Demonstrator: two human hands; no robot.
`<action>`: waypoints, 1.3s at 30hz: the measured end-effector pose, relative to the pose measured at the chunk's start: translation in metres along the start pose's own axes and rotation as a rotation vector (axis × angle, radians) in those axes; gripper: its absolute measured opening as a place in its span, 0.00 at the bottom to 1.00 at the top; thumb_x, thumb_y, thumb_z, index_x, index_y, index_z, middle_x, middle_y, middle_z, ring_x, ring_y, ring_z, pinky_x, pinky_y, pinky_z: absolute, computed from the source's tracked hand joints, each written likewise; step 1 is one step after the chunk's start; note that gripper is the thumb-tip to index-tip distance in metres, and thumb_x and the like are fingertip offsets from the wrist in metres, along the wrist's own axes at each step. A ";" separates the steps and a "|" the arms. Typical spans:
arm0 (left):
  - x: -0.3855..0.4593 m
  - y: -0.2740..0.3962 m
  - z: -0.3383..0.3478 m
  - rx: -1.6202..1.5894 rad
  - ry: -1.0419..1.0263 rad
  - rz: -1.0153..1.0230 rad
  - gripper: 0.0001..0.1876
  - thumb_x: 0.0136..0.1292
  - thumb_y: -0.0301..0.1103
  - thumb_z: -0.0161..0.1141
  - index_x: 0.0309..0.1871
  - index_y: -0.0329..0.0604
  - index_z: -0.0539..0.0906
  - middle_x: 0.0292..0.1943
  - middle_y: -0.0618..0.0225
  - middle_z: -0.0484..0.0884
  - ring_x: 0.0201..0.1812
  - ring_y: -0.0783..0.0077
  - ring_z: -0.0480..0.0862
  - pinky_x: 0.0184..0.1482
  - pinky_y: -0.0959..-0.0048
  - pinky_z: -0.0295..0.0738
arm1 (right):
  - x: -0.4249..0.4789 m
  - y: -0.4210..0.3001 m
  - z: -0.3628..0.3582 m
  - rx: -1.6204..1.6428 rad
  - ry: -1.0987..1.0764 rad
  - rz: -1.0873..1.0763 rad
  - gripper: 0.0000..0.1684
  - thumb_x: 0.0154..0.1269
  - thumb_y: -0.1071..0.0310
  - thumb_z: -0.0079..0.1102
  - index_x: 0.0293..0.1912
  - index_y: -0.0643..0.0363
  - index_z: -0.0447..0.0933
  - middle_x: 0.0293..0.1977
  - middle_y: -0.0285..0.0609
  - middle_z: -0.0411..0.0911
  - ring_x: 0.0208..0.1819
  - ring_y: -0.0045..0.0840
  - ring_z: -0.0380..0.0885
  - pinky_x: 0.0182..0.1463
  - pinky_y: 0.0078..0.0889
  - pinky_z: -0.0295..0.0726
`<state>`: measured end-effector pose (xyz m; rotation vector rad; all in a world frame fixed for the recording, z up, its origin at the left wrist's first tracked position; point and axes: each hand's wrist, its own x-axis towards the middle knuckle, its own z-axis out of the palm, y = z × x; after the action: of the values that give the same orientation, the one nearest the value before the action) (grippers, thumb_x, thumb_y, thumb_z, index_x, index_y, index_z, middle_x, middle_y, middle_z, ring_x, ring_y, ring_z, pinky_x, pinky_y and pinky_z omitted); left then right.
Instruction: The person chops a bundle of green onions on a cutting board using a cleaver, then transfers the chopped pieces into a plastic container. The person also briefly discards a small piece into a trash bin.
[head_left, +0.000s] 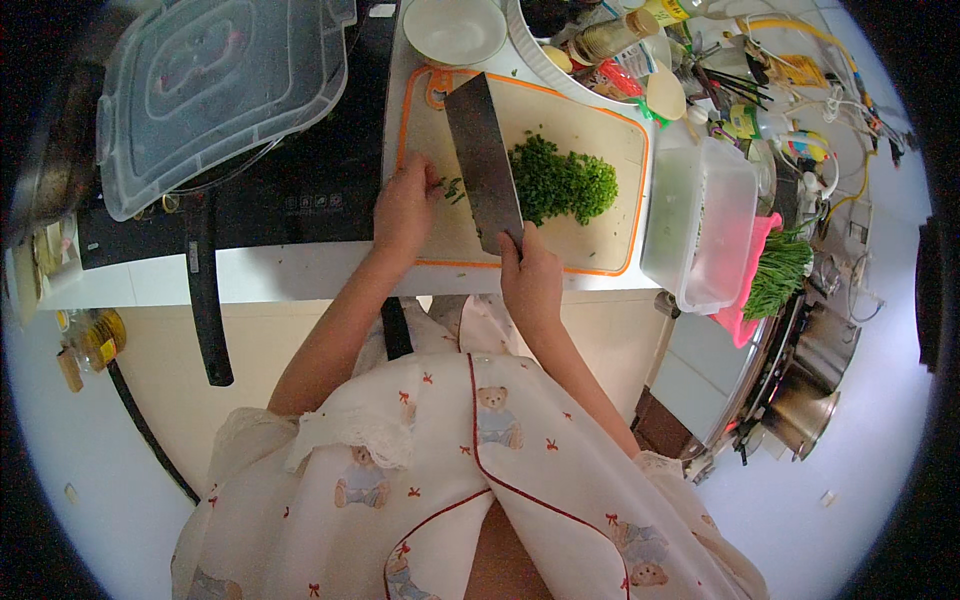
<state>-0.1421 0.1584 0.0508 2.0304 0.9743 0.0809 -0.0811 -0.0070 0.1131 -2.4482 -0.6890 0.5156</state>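
Observation:
A cream cutting board (600, 251) with an orange rim lies on the white counter. My right hand (531, 274) grips a wide-bladed cleaver (484, 150), whose blade slants over the board, its far end near the board's handle hole. Just right of the blade is a pile of finely chopped green herbs (566, 180). My left hand (407, 206) is at the board's left edge, its fingers curled beside a few loose green bits (451, 189). Whether those fingers pinch any green pieces cannot be made out. The cleaver's handle is mostly hidden by my right hand.
Left of the board, a clear plastic lid (225, 82) rests above a pan with a black handle (206, 300) jutting past the counter edge. A white bowl (455, 30) stands behind. To the right are a translucent container (705, 225) and a pink basket (742, 322) of long greens (780, 270).

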 end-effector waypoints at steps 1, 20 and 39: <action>0.000 -0.005 0.006 -0.005 0.020 0.035 0.12 0.58 0.20 0.61 0.42 0.39 0.71 0.36 0.55 0.82 0.42 0.52 0.84 0.42 0.58 0.78 | 0.001 -0.002 0.000 0.003 -0.005 -0.011 0.08 0.70 0.63 0.54 0.38 0.57 0.71 0.23 0.56 0.77 0.26 0.55 0.77 0.28 0.55 0.73; -0.007 -0.009 -0.003 0.090 0.038 0.066 0.20 0.55 0.19 0.63 0.51 0.39 0.71 0.45 0.55 0.79 0.49 0.52 0.80 0.50 0.59 0.76 | 0.001 0.014 0.007 -0.051 -0.061 0.006 0.11 0.69 0.65 0.55 0.39 0.64 0.71 0.26 0.60 0.78 0.30 0.55 0.77 0.32 0.48 0.73; -0.014 -0.012 0.003 -0.034 0.133 0.041 0.15 0.61 0.24 0.61 0.49 0.43 0.70 0.42 0.58 0.83 0.44 0.56 0.84 0.45 0.60 0.78 | -0.006 0.005 -0.013 -0.096 -0.044 -0.028 0.09 0.68 0.65 0.56 0.39 0.61 0.72 0.23 0.55 0.76 0.24 0.48 0.77 0.28 0.46 0.72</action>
<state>-0.1583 0.1507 0.0437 2.0344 1.0066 0.2552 -0.0772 -0.0190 0.1217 -2.5192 -0.7819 0.5388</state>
